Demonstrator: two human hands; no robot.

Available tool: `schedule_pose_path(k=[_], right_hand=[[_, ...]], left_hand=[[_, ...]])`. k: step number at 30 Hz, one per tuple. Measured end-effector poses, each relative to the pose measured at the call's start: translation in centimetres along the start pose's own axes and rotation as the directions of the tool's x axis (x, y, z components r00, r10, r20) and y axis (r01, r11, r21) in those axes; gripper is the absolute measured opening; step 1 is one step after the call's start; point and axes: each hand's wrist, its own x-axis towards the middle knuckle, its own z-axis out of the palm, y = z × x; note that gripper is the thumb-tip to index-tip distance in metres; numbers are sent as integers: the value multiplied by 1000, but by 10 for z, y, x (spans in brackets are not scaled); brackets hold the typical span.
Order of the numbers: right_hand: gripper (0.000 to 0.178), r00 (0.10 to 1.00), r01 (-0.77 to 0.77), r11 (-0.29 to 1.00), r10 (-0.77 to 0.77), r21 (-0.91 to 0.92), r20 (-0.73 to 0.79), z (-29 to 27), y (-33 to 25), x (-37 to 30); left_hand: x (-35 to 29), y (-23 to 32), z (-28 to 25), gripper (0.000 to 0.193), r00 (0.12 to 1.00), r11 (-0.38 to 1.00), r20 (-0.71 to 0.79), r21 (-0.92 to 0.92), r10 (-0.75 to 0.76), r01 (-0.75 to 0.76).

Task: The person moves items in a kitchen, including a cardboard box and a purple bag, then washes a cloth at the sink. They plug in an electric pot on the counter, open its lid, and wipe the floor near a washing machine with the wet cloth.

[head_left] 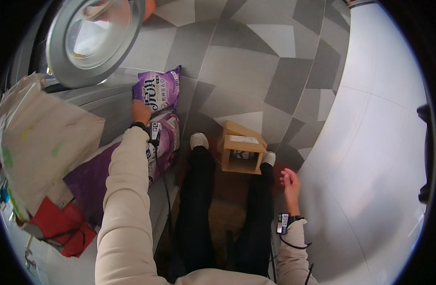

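Note:
My left hand (pixel 141 112) is closed on the near left edge of a plump purple plastic packet (pixel 165 90) with white print; its fingertips are partly hidden. Just below that packet lies a larger purple and pink bag (pixel 168 133), partly covered by my left forearm. Its darker purple part (pixel 89 178) stretches to the left under my sleeve. Low on the right, my right hand (pixel 290 187) hangs beside the white wall, fingers loosely bent and apart, with nothing in it.
An opened cardboard box (pixel 241 147) sits on the floor by my right shoe. A round glass machine door (pixel 94 42) swings out at the upper left. On the left are a pale stained sack (pixel 42 137) and a red bag (pixel 56 223). A white wall (pixel 370 156) borders the right.

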Motion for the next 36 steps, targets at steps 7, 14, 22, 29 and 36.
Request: schedule_pose_path(k=[7,14,22,29,36], right_hand=[[24,961,-182,979,197,-93,192,10,101,110],[40,892,-237,961,273,-143,360,29,149,154],[61,922,-12,952,129,-305,365,46,133,183],[50,903,272,778,-2,-567,430,43,117,191],[36,944,279,814,-135,-509,301,37,128,190]], left_hand=[[54,-58,48,11,996,956,-44,286,76,-61],[65,-51,54,23,999,918,-5,395,41,-36],[82,-45,8,26,991,818,95,561,89,-127],[77,-30,5,26,998,857,57,514,12,-40],[64,-42,18,28,920,638,186,672,346,-376]])
